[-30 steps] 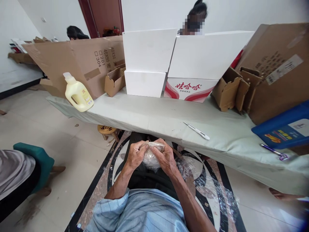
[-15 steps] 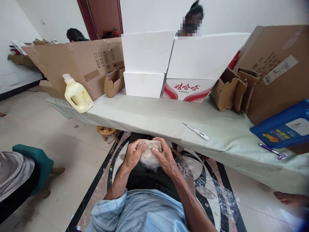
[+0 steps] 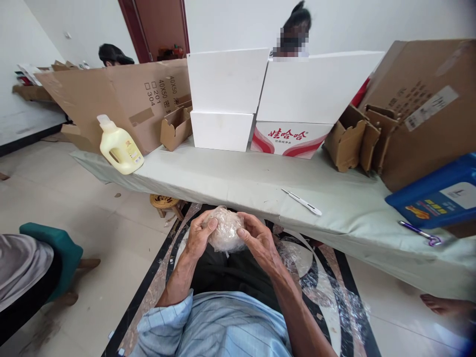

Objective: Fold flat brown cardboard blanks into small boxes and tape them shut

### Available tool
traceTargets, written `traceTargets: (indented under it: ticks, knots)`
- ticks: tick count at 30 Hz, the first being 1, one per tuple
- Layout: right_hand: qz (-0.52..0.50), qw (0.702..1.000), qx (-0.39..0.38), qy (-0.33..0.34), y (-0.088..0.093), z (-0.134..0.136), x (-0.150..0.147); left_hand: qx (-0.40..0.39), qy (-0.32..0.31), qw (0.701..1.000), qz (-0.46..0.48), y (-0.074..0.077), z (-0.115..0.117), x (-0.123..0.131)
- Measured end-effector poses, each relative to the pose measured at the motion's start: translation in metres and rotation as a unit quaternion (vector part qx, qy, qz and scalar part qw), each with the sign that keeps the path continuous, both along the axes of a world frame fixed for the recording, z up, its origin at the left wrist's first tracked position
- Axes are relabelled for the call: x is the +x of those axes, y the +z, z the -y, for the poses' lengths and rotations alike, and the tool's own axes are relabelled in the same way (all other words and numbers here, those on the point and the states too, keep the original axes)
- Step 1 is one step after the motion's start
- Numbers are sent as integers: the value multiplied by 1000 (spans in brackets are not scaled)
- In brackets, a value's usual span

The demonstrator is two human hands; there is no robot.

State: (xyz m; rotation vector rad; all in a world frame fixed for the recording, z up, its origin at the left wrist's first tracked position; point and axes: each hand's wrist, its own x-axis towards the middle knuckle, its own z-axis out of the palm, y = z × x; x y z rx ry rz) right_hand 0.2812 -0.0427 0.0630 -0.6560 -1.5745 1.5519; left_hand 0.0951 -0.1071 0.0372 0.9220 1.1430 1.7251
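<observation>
A round lump wrapped in clear plastic film sits between both my hands, just below the front edge of the long table. My left hand grips its left side with the thumb on top. My right hand pinches the right side with curled fingers. Both hands are over my lap. A white-handled knife lies on the table, beyond my right hand.
A pale yellow jug stands at the table's left. White boxes, small brown cartons and a big cardboard box line the back. A blue box and purple-handled tool lie right. Another person's leg is at the left.
My hands have lifted the wrapped lump a little and turned it, so more of the plastic film now shows between my fingers.
</observation>
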Motion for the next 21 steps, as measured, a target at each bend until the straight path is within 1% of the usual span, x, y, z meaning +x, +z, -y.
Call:
traceTargets:
  ticks: [2,4,7,9,12,17,19,21]
  knots:
    - [-4,1000,11,-14,-1,1,2,7,10,999,37,0,0,3]
    - [12,998,42,-40,-1,2,4,3,-16,999,49,1,1,3]
    - [32,993,94,-68,-1,3,6,-10,-79,997,5,4,5,-6]
    - [42,990,119,-69,-1,4,6,-17,-97,995,-27,6,8,-12]
    - [50,990,119,-62,-1,5,7,-16,-72,997,-18,5,9,-14]
    - [16,996,56,-65,-5,8,11,28,-27,996,82,6,7,-3]
    - [6,997,52,-61,-6,10,11,38,-27,993,108,8,7,1]
    - [-5,996,65,-67,-4,12,10,33,-40,992,114,9,8,3]
